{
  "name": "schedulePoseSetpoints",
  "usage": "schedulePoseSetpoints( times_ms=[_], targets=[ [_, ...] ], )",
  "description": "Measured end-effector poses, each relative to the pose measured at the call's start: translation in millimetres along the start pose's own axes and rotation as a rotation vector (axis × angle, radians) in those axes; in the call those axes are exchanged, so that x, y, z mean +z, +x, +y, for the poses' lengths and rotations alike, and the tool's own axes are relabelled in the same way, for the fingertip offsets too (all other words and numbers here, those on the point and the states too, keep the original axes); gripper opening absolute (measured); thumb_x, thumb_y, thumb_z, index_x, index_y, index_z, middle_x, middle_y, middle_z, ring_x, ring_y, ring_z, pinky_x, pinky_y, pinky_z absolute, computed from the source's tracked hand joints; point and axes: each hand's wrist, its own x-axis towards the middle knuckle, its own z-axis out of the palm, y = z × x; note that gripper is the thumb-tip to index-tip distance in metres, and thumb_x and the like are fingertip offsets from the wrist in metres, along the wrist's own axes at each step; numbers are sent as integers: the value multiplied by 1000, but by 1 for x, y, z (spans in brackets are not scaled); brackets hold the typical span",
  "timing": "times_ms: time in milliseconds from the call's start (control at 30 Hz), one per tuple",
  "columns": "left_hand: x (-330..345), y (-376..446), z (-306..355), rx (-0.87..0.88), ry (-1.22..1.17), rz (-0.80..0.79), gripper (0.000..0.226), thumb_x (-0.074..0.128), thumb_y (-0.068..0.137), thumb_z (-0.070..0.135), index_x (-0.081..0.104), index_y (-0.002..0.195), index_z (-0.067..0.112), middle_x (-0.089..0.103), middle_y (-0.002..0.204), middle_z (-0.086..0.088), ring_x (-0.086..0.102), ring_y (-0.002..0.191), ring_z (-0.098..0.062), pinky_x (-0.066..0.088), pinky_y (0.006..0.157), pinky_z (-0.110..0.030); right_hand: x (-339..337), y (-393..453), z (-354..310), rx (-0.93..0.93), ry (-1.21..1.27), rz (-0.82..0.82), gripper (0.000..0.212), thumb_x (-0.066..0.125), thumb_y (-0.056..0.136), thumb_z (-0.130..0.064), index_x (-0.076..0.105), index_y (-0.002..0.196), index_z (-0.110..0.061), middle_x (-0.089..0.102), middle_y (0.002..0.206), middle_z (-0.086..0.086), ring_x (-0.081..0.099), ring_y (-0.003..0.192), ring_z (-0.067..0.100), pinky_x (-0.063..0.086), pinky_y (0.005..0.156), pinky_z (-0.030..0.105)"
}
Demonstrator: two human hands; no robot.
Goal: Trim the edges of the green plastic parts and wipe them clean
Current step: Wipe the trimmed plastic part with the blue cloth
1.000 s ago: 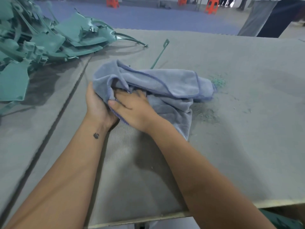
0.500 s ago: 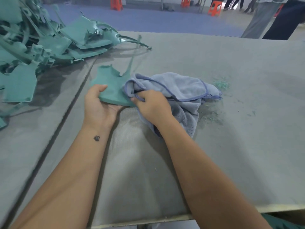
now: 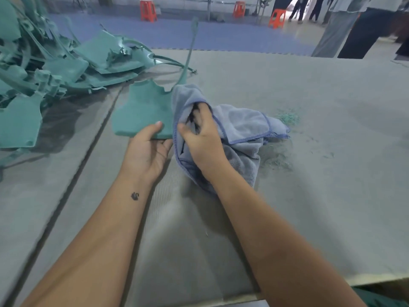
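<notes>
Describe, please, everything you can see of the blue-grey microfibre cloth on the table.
The blue-grey microfibre cloth looks soft and fluffy, with a darker blue stitched hem. It lies crumpled on the grey padded table, one fold draped over the right edge of the flat green plastic part. The right hand grips it, fingers tucked into its folds. The left hand holds the part, not the cloth. Green shavings lie just beyond it.
</notes>
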Motion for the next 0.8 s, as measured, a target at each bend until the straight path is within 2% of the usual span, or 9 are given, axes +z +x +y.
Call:
schedulePoseSetpoints(
  times_ms=[100, 200, 267, 367, 433, 500, 600, 733, 800],
  targets=[
    [0, 0, 0, 6, -66, -39, 29, 36, 100, 4, 56, 121, 0, 66, 115, -15, 67, 100, -23, 54, 93, -34, 5, 0, 0, 22, -83, 212, 45, 76, 80, -10, 50, 116, -7, 53, 114, 2, 52, 108, 11, 43, 97, 19],
    [1, -1, -3, -31, -46, -64, 34, 38, 102, 13, 53, 129, -2, 64, 124, -17, 64, 111, -25, 51, 98, -36, 8, 2, 1, 133, -115, 151, 47, 76, 81, -25, 58, 118, -3, 61, 119, 10, 57, 112, 20, 46, 100, 34],
    [4, -3, -7, -78, 10, -54, 39, 40, 102, 20, 51, 133, -1, 61, 128, -19, 61, 117, -27, 51, 97, -38, 7, 3, 2, 148, -131, 101, 41, 74, 83, -24, 62, 116, -3, 66, 113, 10, 60, 110, 21, 47, 100, 36],
    [5, -4, -10, -73, 72, -28, 33, 46, 101, 18, 57, 128, 2, 68, 118, -14, 69, 103, -23, 60, 75, -34, -2, 7, 5, 154, -65, 132, 28, 76, 81, -19, 65, 103, -6, 69, 101, 9, 65, 101, 22, 52, 94, 37],
    [4, -4, -11, -69, 98, -30, 26, 47, 99, 11, 60, 122, 3, 72, 108, -11, 72, 92, -20, 59, 64, -29, -6, 10, 5, 185, 5, 171, 18, 75, 82, -20, 66, 95, -13, 70, 96, 7, 67, 95, 22, 54, 90, 40],
    [2, -5, -10, -75, 127, -40, 24, 48, 98, 5, 61, 118, 3, 74, 103, -9, 73, 90, -19, 59, 64, -29, -10, 12, 7, 199, 31, 207, 15, 75, 82, -22, 66, 93, -16, 71, 94, 4, 68, 93, 18, 55, 89, 37],
    [0, -5, -7, -59, 193, -54, 25, 49, 96, 0, 62, 117, 5, 74, 103, -7, 72, 92, -20, 59, 64, -31, -16, 15, 7, 195, 3, 228, 14, 74, 83, -27, 68, 89, -16, 71, 85, -3, 68, 81, 6, 54, 79, 21],
    [-3, -9, -4, -56, 268, -78, 28, 50, 93, -3, 61, 117, 8, 75, 101, -3, 72, 90, -19, 59, 61, -32, -27, 18, 5, 210, 138, 257, 19, 70, 87, -22, 69, 96, -5, 73, 89, 4, 70, 83, 15, 55, 75, 23],
    [-5, -10, -4, -71, 288, -99, 28, 51, 91, -4, 61, 113, 9, 75, 100, -4, 73, 89, -20, 59, 59, -35, -35, 22, 4, 230, 126, 319, 17, 70, 87, -26, 69, 92, -10, 71, 83, -2, 69, 79, 10, 54, 71, 20]
  ],
)
